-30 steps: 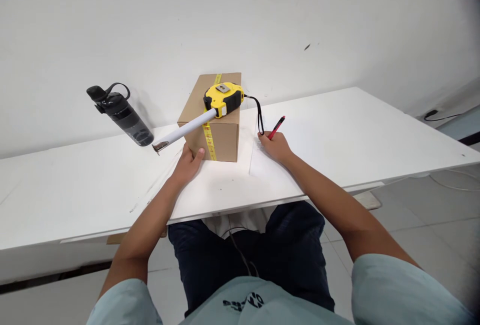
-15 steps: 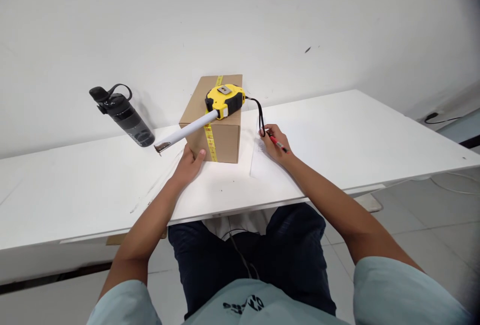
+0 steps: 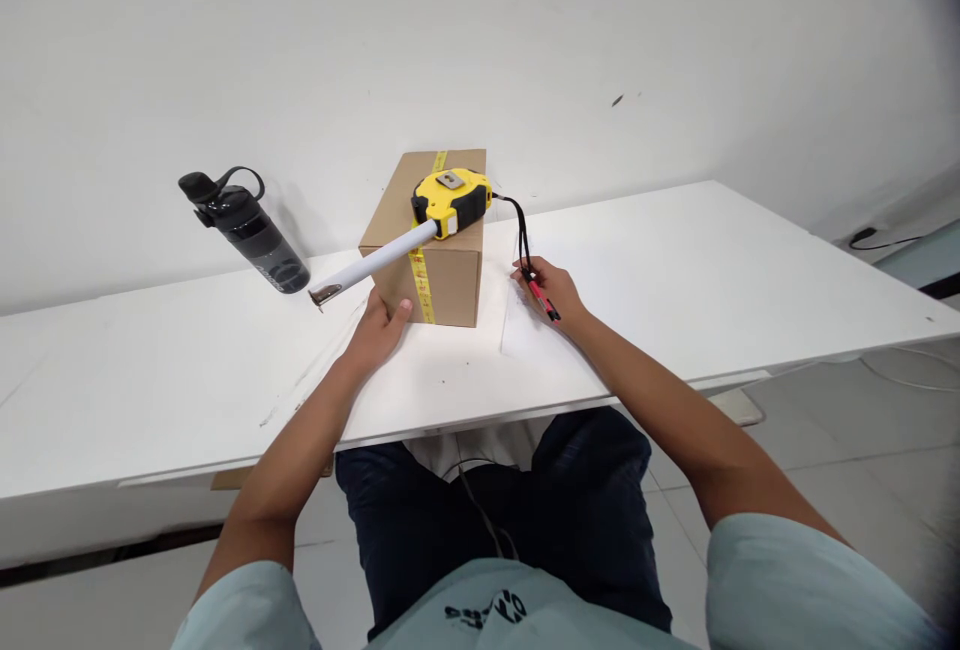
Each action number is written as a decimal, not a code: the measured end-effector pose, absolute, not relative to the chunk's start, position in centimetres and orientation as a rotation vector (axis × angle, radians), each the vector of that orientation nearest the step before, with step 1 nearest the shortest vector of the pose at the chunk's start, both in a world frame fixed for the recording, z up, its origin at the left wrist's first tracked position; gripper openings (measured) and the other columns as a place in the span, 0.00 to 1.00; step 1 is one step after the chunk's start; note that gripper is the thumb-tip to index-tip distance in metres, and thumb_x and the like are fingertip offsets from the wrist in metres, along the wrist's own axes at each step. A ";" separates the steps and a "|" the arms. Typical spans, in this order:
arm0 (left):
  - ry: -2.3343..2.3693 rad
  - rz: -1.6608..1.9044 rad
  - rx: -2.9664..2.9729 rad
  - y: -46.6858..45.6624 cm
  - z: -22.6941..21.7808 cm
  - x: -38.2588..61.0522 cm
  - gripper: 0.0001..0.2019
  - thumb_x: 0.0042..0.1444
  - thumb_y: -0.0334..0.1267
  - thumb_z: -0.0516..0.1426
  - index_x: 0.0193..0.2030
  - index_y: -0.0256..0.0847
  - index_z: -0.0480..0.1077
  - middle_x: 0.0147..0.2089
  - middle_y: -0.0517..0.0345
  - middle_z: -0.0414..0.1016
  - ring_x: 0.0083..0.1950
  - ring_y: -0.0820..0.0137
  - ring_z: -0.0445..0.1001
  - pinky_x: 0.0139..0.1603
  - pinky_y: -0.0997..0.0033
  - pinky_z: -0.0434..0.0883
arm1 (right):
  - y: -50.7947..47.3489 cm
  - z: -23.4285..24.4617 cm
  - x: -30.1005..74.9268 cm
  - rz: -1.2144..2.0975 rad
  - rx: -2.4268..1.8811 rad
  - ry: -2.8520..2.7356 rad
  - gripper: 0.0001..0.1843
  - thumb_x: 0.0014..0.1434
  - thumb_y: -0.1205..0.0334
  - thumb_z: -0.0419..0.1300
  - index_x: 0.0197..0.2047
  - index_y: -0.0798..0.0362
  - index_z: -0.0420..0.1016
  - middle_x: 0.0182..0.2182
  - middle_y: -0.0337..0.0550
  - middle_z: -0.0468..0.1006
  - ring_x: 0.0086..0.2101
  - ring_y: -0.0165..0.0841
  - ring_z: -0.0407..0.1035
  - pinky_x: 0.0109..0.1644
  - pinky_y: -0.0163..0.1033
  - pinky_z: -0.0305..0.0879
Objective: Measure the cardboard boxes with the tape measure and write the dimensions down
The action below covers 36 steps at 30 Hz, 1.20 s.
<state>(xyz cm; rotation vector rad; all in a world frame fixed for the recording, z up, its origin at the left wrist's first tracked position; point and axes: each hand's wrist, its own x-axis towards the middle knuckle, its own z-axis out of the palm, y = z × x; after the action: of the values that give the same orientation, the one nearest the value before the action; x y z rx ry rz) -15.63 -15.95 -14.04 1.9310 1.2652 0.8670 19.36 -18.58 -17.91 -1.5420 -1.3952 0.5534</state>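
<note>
Two grips at once: the left hand (image 3: 379, 332) clasped the box (image 3: 459, 290), tape measure (image 3: 459, 192) atop, and the right hand (image 3: 559, 288) pinched the pen (image 3: 543, 298) over the paper (image 3: 534, 338), apparently mid-note, next probably needing steady strokes.

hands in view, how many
2: the left hand is at the cardboard box's lower front corner; the right hand holds a red-and-black pen over the paper. No others show.

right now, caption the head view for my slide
Left hand on a taped cardboard box topped by a yellow tape measure, right hand holding a red pen over paper.
</note>
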 end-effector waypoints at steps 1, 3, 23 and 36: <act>1.264 0.868 1.932 -15.9 -14.1 -15.6 0.38 0.71 0.62 0.56 0.78 0.39 0.56 0.80 0.35 0.64 0.82 0.46 0.63 0.82 0.44 0.62 | -18.6 -18.0 19.3 0.547 -1.541 -1.390 0.23 0.61 0.45 0.59 0.53 0.49 0.77 0.44 0.47 0.86 0.34 0.35 0.74 0.43 0.42 0.70; 1.264 0.869 1.935 -15.9 -14.1 -15.7 0.38 0.71 0.62 0.55 0.78 0.38 0.56 0.79 0.34 0.64 0.82 0.46 0.63 0.82 0.44 0.62 | -18.5 -18.1 19.4 0.523 -1.550 -1.368 0.23 0.61 0.47 0.59 0.53 0.50 0.78 0.42 0.47 0.86 0.32 0.34 0.72 0.42 0.41 0.69; 1.291 0.850 1.931 -15.8 -14.3 -15.9 0.38 0.70 0.64 0.56 0.78 0.42 0.57 0.80 0.38 0.64 0.82 0.48 0.62 0.83 0.46 0.60 | -17.6 -18.9 20.2 0.428 -1.741 -1.311 0.22 0.61 0.58 0.55 0.57 0.47 0.78 0.47 0.47 0.86 0.44 0.43 0.77 0.53 0.49 0.71; 1.259 0.943 1.977 -16.1 -14.7 -15.7 0.39 0.70 0.64 0.55 0.78 0.41 0.60 0.78 0.39 0.68 0.79 0.45 0.67 0.81 0.42 0.64 | -18.5 -16.9 21.0 0.198 -1.619 -1.265 0.35 0.68 0.40 0.50 0.69 0.51 0.67 0.59 0.59 0.80 0.53 0.47 0.76 0.57 0.56 0.74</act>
<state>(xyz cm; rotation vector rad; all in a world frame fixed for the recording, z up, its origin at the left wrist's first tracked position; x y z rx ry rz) -15.74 -16.06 -14.73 1.9769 1.2591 0.9433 21.04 -18.49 -16.90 -1.6191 -1.2648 0.1984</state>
